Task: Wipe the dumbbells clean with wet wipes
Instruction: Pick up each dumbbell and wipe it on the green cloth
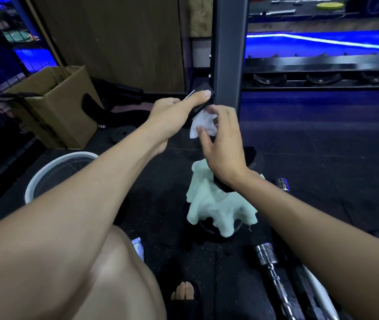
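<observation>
The wet wipe [203, 124] is pinched in the right hand [222, 144] and pressed to a black dumbbell head [201, 98], which the left hand [172, 116] grips aloft. Wiping looks underway; a chrome dumbbell bar [270, 264] on the floor probably awaits cleaning.

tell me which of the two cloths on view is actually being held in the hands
The small white wet wipe, pinched by the right hand beside the left hand. The larger pale green cloth lies draped on the floor below, with neither hand gripping it.
</observation>
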